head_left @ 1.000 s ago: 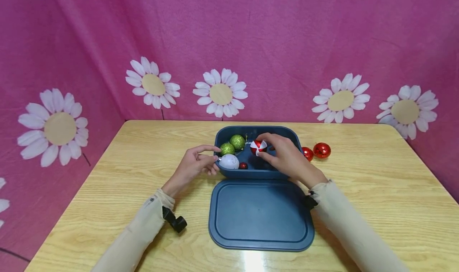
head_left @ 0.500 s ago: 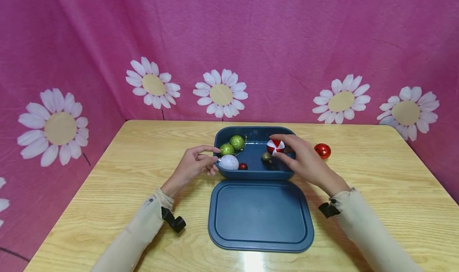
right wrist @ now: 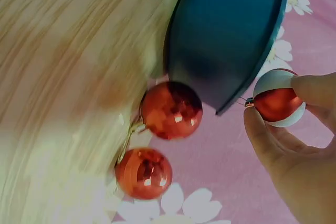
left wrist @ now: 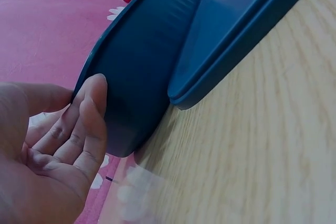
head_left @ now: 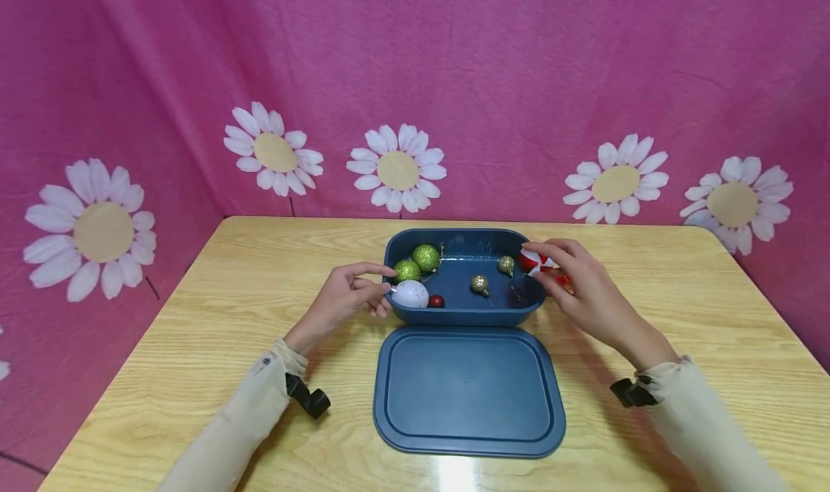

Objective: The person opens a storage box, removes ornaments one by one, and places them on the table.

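My right hand [head_left: 593,290] pinches a red-and-white Christmas ball [right wrist: 276,98] by its sides, at the right rim of a dark blue box [head_left: 460,316]. The ball's metal cap points toward the box in the right wrist view. My left hand [head_left: 344,297] holds the box's left end, fingertips at the rim [left wrist: 84,77]. Inside the box, two glittery green balls [head_left: 426,257] and a speckled white ornament [head_left: 411,294] lie at the left. A small dark red ball [head_left: 436,301] sits beside the white one, and two small gold balls [head_left: 480,284] lie farther right.
Just in front of the box a flat blue lid [head_left: 468,391] lies on the wooden table [head_left: 311,434]. Two shiny red balls [right wrist: 171,110] rest on the table by the box's right end, mostly behind my right hand in the head view. A pink flowered cloth [head_left: 506,81] hangs behind.
My right hand has carried the red-and-white ball rightward from over the box's middle to its right rim, uncovering the small gold balls. My left hand stays at the left end.
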Action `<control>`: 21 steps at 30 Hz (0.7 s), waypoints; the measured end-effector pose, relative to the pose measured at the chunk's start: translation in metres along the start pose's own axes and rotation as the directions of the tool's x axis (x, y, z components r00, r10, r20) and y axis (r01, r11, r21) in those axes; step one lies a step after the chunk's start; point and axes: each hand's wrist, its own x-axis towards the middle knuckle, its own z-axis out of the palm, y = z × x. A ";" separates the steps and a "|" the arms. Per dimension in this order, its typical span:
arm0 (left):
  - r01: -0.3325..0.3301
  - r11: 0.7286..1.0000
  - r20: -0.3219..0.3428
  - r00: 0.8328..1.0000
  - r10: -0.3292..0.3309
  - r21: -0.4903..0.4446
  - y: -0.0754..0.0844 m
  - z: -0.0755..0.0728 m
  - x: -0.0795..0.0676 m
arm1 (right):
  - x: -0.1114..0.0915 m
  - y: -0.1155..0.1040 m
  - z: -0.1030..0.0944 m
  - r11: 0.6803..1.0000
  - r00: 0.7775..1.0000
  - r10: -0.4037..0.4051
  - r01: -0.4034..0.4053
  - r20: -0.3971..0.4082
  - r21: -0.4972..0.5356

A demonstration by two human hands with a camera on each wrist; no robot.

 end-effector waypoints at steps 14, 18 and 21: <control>-0.011 0.999 -0.008 1.000 0.012 0.052 0.003 -0.005 -0.001 | -0.025 0.014 -0.032 0.997 0.995 -0.006 -0.001 -0.102 -0.072; -0.008 0.999 0.000 1.000 0.008 0.041 0.003 -0.005 -0.001 | -0.036 0.023 -0.038 0.993 0.995 0.013 -0.024 -0.095 -0.116; -0.005 0.999 -0.001 1.000 0.005 0.048 0.003 -0.006 -0.001 | -0.041 0.028 -0.040 0.991 0.997 0.006 -0.017 -0.082 -0.135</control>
